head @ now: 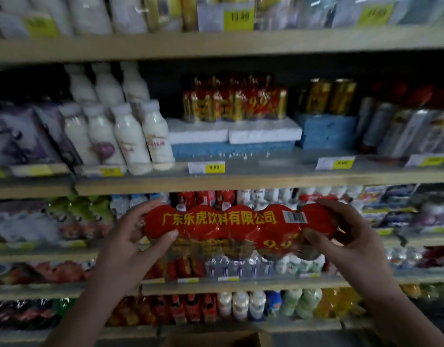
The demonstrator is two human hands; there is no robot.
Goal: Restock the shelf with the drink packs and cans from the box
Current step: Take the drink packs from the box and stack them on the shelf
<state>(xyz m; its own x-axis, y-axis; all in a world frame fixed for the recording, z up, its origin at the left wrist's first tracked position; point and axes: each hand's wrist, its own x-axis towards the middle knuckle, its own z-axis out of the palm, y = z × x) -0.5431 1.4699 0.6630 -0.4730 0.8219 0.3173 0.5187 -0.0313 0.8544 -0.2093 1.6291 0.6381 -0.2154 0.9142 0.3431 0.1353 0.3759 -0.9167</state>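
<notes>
I hold a red shrink-wrapped drink pack (231, 227) with yellow lettering and a barcode in front of the shelves, lengthwise between both hands. My left hand (138, 231) grips its left end and my right hand (341, 231) grips its right end. On the shelf (241, 182) above, a matching red and gold pack (234, 100) stands on white foam blocks (234, 132). Two gold cans (331, 96) stand on a blue block (326, 131) to its right. The top edge of a cardboard box (216, 338) shows at the bottom.
White milk bottles (131, 131) crowd the same shelf at the left, silver cans (401, 128) at the right. A yellow price tag (207, 167) hangs below the foam blocks. Lower shelves hold red cartons, small bottles and juice bottles. The top shelf carries more bottles.
</notes>
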